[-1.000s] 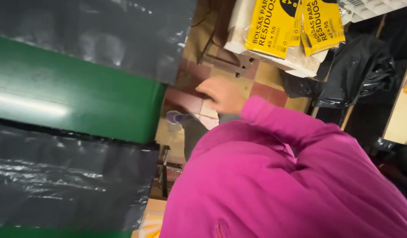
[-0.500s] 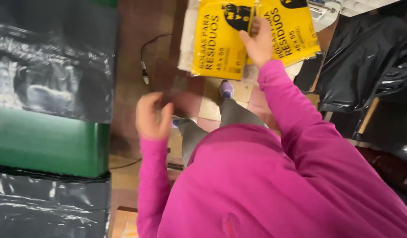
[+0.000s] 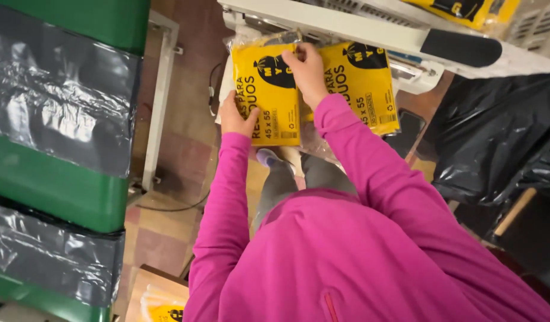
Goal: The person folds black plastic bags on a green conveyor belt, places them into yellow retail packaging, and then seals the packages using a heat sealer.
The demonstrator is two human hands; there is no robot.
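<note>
1. The nearer yellow packet (image 3: 267, 95) was a flat rectangle in glossy clear plastic wrap with black printing, held upright just under the white machine (image 3: 358, 27).
2. A second yellow packet (image 3: 361, 80) of the same kind lay just beside it to the right, partly behind the right wrist.
3. The left hand (image 3: 236, 116) gripped the nearer packet's lower left edge, fingers curled behind it and thumb on the front.
4. The right hand (image 3: 307, 68) pinched the same packet's top edge, fingertips closed on the crinkled clear wrap.
5. Both arms wore smooth magenta sleeves (image 3: 370, 173) of soft knit fabric.
6. On the left stood a green bin (image 3: 54, 185) with a smooth hard surface, banded by wrinkled shiny grey plastic film (image 3: 60, 113).
7. On the right, crumpled black plastic sheeting (image 3: 495, 137) hung in glossy folds.
8. The floor (image 3: 167, 232) showed worn reddish and tan square tiles.
</note>
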